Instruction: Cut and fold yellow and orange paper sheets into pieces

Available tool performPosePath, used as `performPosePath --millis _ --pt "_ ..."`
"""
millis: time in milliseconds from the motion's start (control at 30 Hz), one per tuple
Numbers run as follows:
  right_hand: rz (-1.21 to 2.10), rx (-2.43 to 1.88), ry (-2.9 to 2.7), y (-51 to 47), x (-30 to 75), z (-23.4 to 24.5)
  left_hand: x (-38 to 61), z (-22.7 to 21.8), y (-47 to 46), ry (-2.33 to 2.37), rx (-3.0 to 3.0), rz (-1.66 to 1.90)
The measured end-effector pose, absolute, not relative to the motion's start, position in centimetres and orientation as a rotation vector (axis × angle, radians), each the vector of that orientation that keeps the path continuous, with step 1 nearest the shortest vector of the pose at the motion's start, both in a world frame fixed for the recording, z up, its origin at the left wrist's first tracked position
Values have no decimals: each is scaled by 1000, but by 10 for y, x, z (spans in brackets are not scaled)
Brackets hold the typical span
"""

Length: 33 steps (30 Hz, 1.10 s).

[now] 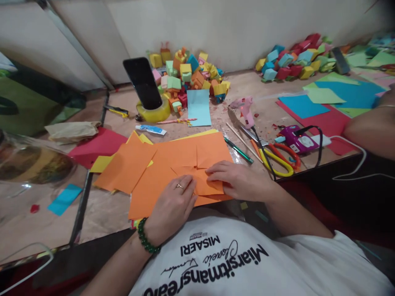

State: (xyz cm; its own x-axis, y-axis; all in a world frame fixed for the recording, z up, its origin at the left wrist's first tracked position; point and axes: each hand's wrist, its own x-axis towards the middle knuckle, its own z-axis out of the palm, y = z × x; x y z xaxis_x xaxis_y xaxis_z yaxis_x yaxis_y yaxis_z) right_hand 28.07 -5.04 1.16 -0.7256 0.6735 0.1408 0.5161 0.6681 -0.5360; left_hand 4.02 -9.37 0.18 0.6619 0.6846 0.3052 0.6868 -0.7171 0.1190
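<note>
Both my hands rest on a partly folded orange paper square (pixel 203 181) lying on a stack of orange sheets (pixel 173 160) at the table's near edge. My left hand (pixel 173 205), with a ring and a green bead bracelet, presses its fingers flat on the left side of the fold. My right hand (pixel 237 179) presses its fingertips down on the fold's right flap. Neither hand lifts the paper.
A phone (pixel 143 84) leans in a yellow tape roll (pixel 154 113). Behind it are piles of folded paper cubes (pixel 191 74) (pixel 293 59). To the right lie a pink glue gun (pixel 247 111), scissors (pixel 277 158), a purple device (pixel 298 139), and coloured sheets (pixel 333 98). Another person's arm (pixel 370 127) is at far right.
</note>
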Motion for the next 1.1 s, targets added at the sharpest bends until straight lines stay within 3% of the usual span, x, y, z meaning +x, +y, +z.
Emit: performPosePath --millis 200,433,667,1100 --pt "942 -1037 -2430 -33 282 18 36 -1 -101 -1113 -2867 -718" --pt "633 -1306 -2276 -38 257 10 35 0 -105 -1095 -2818 -764" --pt "461 -1298 -2205 -42 250 -7 35 4 -106 -1120 -2831 -755" --pt "436 -1227 -2207 -44 252 -14 35 4 -105 -1133 -2860 -700"
